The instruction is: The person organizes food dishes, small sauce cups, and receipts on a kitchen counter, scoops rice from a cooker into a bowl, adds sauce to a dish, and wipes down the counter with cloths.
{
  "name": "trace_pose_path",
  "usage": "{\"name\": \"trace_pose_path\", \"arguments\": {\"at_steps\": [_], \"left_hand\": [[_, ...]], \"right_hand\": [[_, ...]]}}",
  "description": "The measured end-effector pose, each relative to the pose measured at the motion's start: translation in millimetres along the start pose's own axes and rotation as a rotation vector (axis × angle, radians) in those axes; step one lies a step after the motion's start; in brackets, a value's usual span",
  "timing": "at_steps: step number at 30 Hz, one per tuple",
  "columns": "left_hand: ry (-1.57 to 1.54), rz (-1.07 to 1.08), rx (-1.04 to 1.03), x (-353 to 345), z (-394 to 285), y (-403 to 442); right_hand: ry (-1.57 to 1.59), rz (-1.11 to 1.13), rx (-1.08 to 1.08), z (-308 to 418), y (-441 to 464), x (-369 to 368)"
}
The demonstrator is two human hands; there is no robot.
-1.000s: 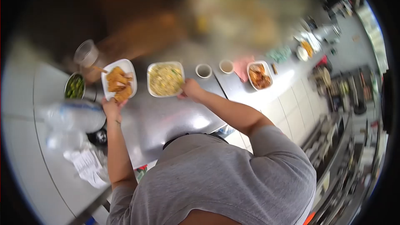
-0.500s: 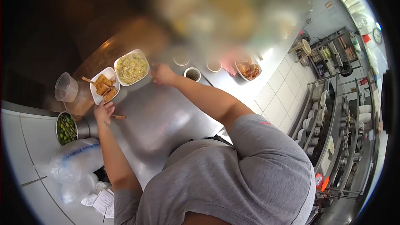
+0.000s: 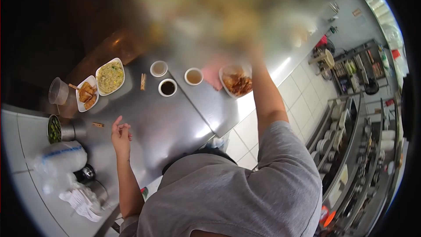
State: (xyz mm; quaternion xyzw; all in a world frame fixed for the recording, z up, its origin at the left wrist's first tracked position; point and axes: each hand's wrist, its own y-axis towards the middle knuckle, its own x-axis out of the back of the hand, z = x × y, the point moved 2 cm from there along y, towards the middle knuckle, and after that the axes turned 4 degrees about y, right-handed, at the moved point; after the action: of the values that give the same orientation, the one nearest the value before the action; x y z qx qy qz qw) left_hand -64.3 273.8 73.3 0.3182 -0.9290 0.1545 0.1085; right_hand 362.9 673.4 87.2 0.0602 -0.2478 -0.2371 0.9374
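My left hand [image 3: 121,135] hangs over the steel counter [image 3: 162,123] with loosely spread fingers and nothing in it. Beyond it, a white tray of fried pieces [image 3: 88,93] touches a white tray of fried rice [image 3: 110,77]. My right arm [image 3: 267,92] stretches forward past a white tray of browned meat [image 3: 237,81]; a blurred patch covers my right hand, so its fingers and anything in them are hidden. Between my arms stand a cup of dark sauce [image 3: 167,87], a cup of brown liquid [image 3: 193,77] and a paler cup [image 3: 159,68].
Two wooden clothespins [image 3: 143,81] lie apart on the counter. At the left are a clear plastic tub [image 3: 58,91], a metal pot of green peppers [image 3: 54,129] and plastic bags [image 3: 63,158]. A pink cloth [image 3: 212,75] lies near the meat. Shelves of dishes [image 3: 333,140] stand at right.
My left hand has let go of the tray of fried pieces and drawn back toward me. My right hand has left the rice tray and reached far right. The view has shifted right.
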Motion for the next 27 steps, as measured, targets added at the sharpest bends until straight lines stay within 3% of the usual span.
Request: {"name": "trace_pose_path", "arguments": {"at_steps": [1,2,5,7,9,10,12,13,15,21,23,24,27], "left_hand": [[-0.005,-0.028,0.001,-21.2,-11.8,-7.7],[0.024,0.006,-0.031,-42.8,-23.5,-16.1],[0.01,0.057,-0.029,-107.2,-40.7,-45.1],[-0.016,0.15,-0.001,-151.4,-55.8,-55.9],[0.01,0.179,0.051,-193.1,-65.8,-65.0],[0.008,0.255,0.048,-212.7,-67.8,-67.4],[0.007,0.321,0.044,-246.0,-70.6,-66.2],[0.012,0.397,0.05,-262.7,-69.1,-65.3],[0.019,0.473,0.055,-293.8,-68.8,-62.3],[0.061,0.505,0.196,-348.3,-81.8,-62.6],[0.005,0.491,0.248,-353.8,-79.9,-64.9],[0.009,0.489,0.252,-354.4,-80.1,-66.7],[0.011,0.487,0.273,-354.6,-79.9,-69.6]], "right_hand": [[-0.029,0.028,0.023,-9.8,17.1,-7.3],[0.164,0.127,0.334,-57.5,49.6,-33.5],[0.266,0.192,0.322,-72.4,65.9,-34.5],[0.265,0.258,0.323,-41.7,59.8,14.8],[-0.171,0.552,0.508,-15.9,54.7,59.9],[-0.169,0.573,0.509,-10.5,50.2,82.3],[-0.379,1.046,0.52,-6.2,37.5,110.9],[-0.374,1.055,0.524,-5.5,33.7,119.7],[-0.72,1.089,0.828,6.1,14.9,131.5],[-0.834,0.959,0.847,53.3,0.6,143.3],[-0.862,1.112,1.002,56.4,-7.2,154.9],[-0.924,1.088,1.048,51.5,-8.2,158.9],[-1.038,1.15,1.003,44.2,3.8,157.1]]}}
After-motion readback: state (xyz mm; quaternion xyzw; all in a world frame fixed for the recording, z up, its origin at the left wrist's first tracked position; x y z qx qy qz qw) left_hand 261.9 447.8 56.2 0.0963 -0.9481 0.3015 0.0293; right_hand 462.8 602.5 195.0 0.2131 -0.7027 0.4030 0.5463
